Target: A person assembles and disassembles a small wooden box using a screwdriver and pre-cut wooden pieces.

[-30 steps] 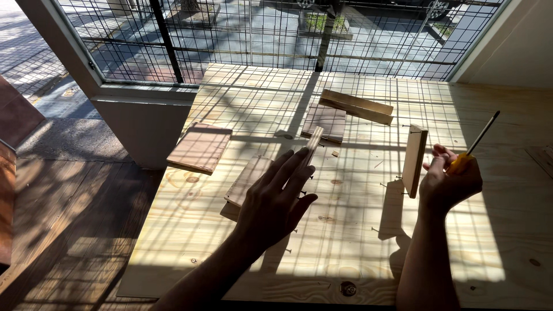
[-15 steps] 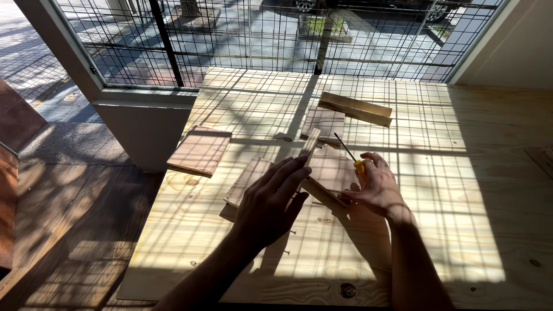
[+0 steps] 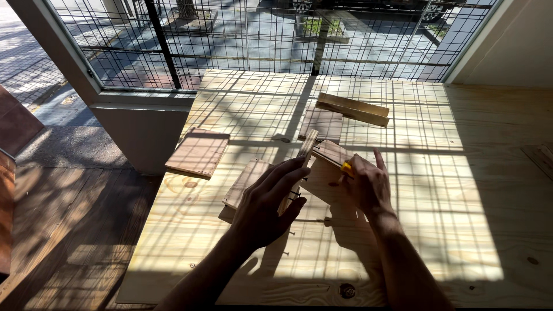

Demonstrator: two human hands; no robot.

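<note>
Head view. The left hand (image 3: 269,203) gripped an upright slat (image 3: 298,170) standing on edge on the table (image 3: 438,230), fingers wrapped across its face and hiding its middle. The right hand (image 3: 368,185) was closed around a yellow-handled tool (image 3: 346,169); only a sliver of handle showed, its tip hidden. A second slat (image 3: 331,152) lay between the hands, touching the upright one; the joint was obscured. A flat board (image 3: 246,183) lay partly under the left hand. 3 more boards sat apart: a square (image 3: 199,152), a dark piece (image 3: 322,123), and a long block (image 3: 352,109). Grid shadows blurred the small nails (image 3: 286,233).
</note>
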